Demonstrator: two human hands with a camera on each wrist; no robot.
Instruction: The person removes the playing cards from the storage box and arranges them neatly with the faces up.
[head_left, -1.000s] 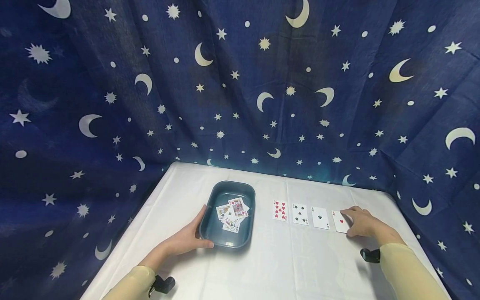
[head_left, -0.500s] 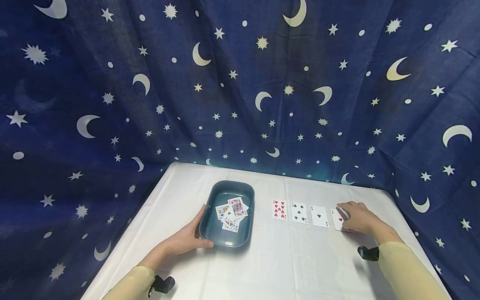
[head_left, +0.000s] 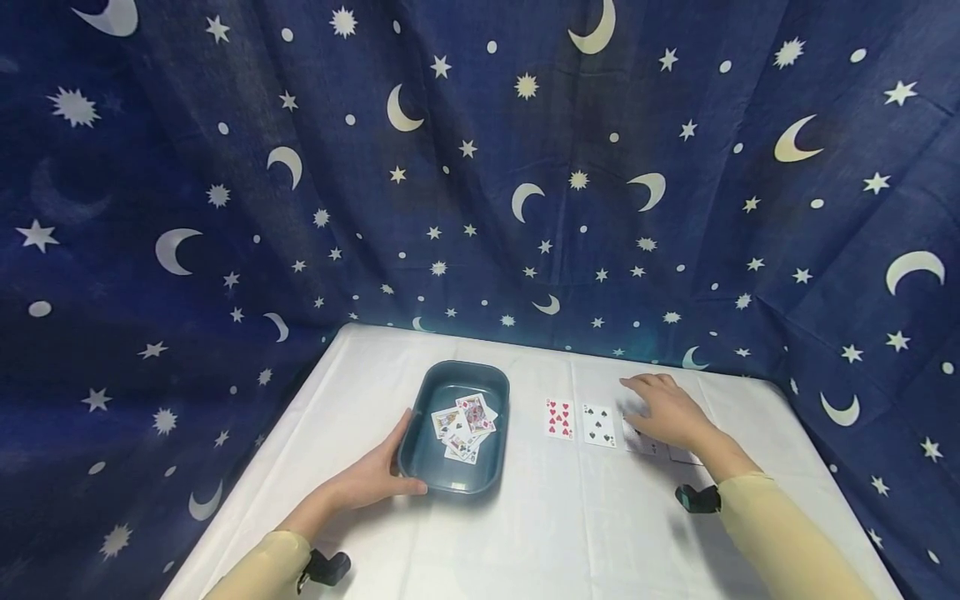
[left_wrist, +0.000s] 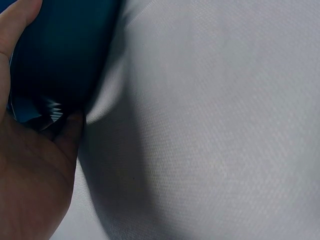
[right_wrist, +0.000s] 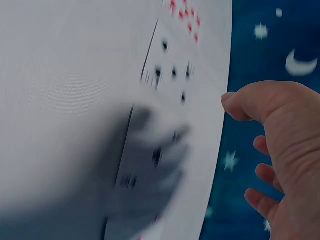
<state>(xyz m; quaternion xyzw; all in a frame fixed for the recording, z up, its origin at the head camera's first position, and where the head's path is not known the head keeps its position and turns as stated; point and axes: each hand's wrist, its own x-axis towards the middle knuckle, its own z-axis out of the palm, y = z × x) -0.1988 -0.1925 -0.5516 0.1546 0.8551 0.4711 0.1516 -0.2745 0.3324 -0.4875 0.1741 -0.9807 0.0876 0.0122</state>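
Four cards lay in a row on the white table, with the right hand above them.

Two of them, a red nine and a black five, lay in plain view, while the third card and fourth card were mostly hidden under the right hand, which hovered with fingers loosely spread and nothing in its hold. The left hand curled round the near left corner of the blue tray, thumb on the rim, steadying it; a loose pile of cards lay face up inside. I judged the step in hand to be laying out cards from the tray in a row; the next move seemed to call for the right hand to cross over to the tray and pinch one card off the pile.
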